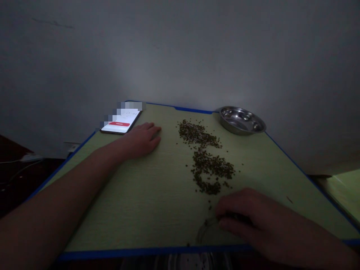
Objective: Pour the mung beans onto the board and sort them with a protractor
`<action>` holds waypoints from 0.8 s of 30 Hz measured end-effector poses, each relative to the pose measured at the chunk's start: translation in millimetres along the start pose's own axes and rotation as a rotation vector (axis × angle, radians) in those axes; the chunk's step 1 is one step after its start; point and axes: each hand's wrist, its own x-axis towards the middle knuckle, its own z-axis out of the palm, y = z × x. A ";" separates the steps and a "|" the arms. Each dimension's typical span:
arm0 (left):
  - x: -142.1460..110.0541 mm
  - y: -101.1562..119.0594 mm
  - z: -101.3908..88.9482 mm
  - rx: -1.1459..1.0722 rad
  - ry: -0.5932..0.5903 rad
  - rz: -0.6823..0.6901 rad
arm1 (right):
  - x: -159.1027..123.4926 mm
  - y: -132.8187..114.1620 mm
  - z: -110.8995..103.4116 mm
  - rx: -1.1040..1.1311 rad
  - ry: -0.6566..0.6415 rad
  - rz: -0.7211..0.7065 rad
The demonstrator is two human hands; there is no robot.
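Observation:
My left hand (143, 140) lies flat on the table with its fingers spread, just right of a phone (116, 126) and holding nothing. Small dark beans or seeds (213, 165) are spread in two loose patches at the middle of the tabletop (157, 213). Close to the front edge, my right hand (242, 213) is curled, thumb and fingers pinched together. A thin, clear, curved thing (201, 230) shows beside its fingertips; its kind is too faint to tell. A few stray grains lie between this hand and the lower patch.
A shallow steel bowl (242, 120) stands at the back right corner against a grey wall (180, 48). Below the front edge, part of a metal container (191, 261) shows with dark specks. A thin reddish strip (289, 199) lies at the right. Cables (28, 159) run at the far left.

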 end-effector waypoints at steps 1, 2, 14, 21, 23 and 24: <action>0.0 0.1 0.1 -0.003 0.002 0.003 | -0.9 2.2 -1.1 0.001 0.031 0.013; 0.0 -0.1 0.4 -0.005 0.005 0.007 | -1.0 3.9 -2.2 0.000 0.055 0.024; -1.3 0.9 -1.0 -0.007 0.003 0.011 | 13.4 -14.9 -2.4 -0.044 -0.002 -0.086; -1.6 0.9 -1.1 -0.025 -0.009 0.010 | -1.8 10.5 -14.4 -0.051 0.136 0.031; -1.4 0.5 -0.6 -0.026 -0.006 0.012 | -1.5 14.4 -16.7 -0.044 0.141 0.045; -1.2 0.1 -0.2 -0.027 -0.002 0.016 | -0.8 15.3 -17.0 -0.041 0.140 0.044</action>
